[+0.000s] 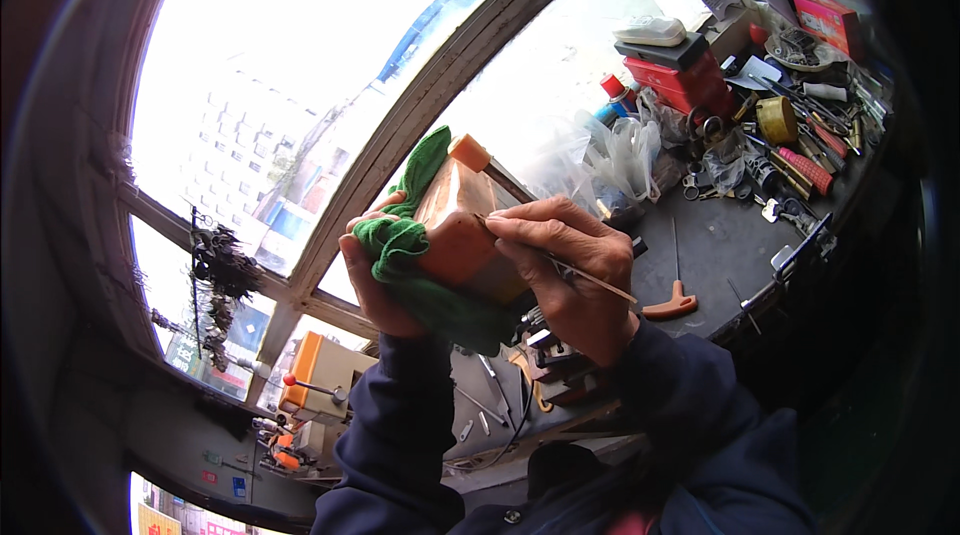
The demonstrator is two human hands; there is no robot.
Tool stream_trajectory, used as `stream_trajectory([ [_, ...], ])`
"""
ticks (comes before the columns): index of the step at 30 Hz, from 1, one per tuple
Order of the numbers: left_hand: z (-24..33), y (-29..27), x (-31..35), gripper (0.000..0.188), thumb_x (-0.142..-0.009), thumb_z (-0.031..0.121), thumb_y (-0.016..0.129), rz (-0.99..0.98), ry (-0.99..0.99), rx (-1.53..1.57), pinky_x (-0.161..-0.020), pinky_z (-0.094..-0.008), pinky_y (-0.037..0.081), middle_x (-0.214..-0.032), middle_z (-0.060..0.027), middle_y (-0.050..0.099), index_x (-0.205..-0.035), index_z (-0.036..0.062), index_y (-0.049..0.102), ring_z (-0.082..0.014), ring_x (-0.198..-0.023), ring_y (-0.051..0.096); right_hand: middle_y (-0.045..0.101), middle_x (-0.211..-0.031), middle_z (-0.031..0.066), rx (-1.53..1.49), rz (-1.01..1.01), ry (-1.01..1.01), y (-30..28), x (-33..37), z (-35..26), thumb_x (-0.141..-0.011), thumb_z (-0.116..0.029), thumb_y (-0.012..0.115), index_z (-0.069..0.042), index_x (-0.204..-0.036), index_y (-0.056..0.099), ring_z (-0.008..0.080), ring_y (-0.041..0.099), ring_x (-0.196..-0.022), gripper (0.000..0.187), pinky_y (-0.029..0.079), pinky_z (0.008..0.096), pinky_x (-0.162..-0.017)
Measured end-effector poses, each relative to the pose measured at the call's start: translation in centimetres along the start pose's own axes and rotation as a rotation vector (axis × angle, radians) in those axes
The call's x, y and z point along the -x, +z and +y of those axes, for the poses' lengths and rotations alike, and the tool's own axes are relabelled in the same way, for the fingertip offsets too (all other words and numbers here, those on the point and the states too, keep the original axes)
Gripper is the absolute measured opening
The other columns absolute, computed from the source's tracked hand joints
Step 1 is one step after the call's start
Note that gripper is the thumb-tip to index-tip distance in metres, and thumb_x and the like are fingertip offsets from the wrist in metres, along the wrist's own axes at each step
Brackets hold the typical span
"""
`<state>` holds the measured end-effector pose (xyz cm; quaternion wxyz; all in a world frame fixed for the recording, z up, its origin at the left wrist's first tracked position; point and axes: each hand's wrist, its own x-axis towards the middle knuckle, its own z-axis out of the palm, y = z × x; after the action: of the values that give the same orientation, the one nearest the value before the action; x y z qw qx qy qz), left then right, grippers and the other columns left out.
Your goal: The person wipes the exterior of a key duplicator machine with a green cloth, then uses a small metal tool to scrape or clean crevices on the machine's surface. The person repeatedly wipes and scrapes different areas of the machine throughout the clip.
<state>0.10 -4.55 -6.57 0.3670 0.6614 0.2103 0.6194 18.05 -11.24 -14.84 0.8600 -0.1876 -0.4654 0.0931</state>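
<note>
At the middle, a boxy orange and pale housing (470,255) stands tilted in view, with a small orange block (468,152) on its top. A green cloth (445,310) drapes over its left side and front. My left hand (372,280) has its fingers wrapped round the cloth against the housing. My right hand (575,260) pinches a thin light-coloured stick (600,282), its fingertips close to the housing's upper right corner. The stick's tip is hidden by the fingers. Whether the housing rests on the bench I cannot tell.
A T-handled hex key (672,307) lies right of my right hand on the dark bench (645,235). Tools, keys and a brass padlock (776,121) crowd the far right, beside a red box (690,75) and plastic bags (630,150). An orange machine (318,375) stands lower left.
</note>
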Motion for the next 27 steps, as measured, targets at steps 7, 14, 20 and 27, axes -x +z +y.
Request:
stream_trajectory([
  [7,-0.4,-0.3,0.2,0.058,-0.119,0.053,0.033,-0.009,-0.030,0.074,-0.105,-0.0394,0.051,-0.140,-0.0203,0.063,-0.123,0.0025,0.062,-0.0191,-0.108,0.064,0.080,-0.103,0.0137,0.057,-0.020,0.009,-0.1,-0.3,0.1,-0.091,0.005,0.083,0.000,-0.110,0.084,0.0254,0.080,-0.094,0.020,0.066,0.0353,-0.084],
  [14,-1.1,-2.2,-0.6,0.075,-0.116,0.062,0.037,-0.101,-0.009,0.106,-0.107,-0.0506,0.059,-0.131,-0.0214,0.071,-0.146,-0.0042,0.056,-0.0326,-0.117,0.073,0.079,-0.104,0.0141,0.030,0.006,-0.033,0.0,-0.4,-0.1,-0.091,0.006,0.083,0.000,-0.110,0.084,0.0250,0.080,-0.094,0.020,0.066,0.0348,-0.084],
  [20,-0.9,-2.3,-0.4,0.073,-0.116,0.061,0.037,-0.118,0.034,0.062,-0.108,-0.0516,0.058,-0.138,-0.0219,0.068,-0.144,-0.0039,0.058,-0.0324,-0.120,0.072,0.080,-0.104,0.0136,0.027,0.006,-0.064,0.0,-0.4,0.0,-0.091,0.006,0.083,0.000,-0.110,0.084,0.0243,0.080,-0.095,0.020,0.066,0.0340,-0.084],
  [27,-1.1,-2.2,-0.5,0.071,-0.117,0.060,0.036,-0.114,0.074,0.092,-0.106,-0.0507,0.060,-0.138,-0.0224,0.068,-0.143,-0.0031,0.058,-0.0327,-0.120,0.073,0.080,-0.103,0.0147,0.012,0.024,-0.118,0.0,-0.6,0.0,-0.091,0.005,0.083,0.001,-0.110,0.083,0.0247,0.080,-0.094,0.020,0.066,0.0337,-0.083],
])
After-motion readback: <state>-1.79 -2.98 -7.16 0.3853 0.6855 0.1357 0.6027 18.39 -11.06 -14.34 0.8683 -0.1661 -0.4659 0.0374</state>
